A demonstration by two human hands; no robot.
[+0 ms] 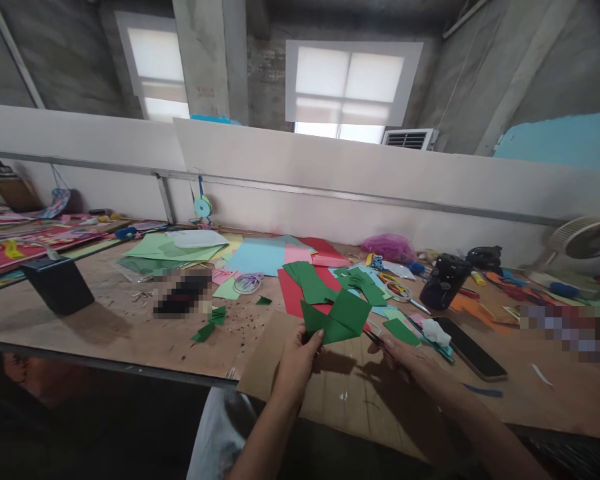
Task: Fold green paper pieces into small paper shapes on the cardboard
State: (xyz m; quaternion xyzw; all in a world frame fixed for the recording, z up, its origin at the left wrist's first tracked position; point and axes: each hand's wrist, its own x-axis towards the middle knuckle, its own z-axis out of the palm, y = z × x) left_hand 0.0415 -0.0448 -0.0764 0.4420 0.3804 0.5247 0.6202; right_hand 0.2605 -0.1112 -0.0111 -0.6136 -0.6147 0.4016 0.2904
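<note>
My left hand (304,347) pinches a folded piece of green paper (347,317) at its lower left, thumb on top. The paper is held above a brown cardboard sheet (265,347) and has a notch in its upper edge. At its right side, my right hand (394,350) grips a slim dark pointed tool (373,339), perhaps scissors; its tip meets or nearly meets the paper's edge. Behind lie more green paper pieces (307,283) on a red sheet (291,293). Small green scraps (205,331) rest on the table to the left.
A black phone (473,350), a white tissue (436,332) and a dark cup (445,283) stand or lie at right. A black box (60,287) is at left. Coloured paper sheets (257,253) line the back, before a white partition (300,167). A fan (587,237) sits far right.
</note>
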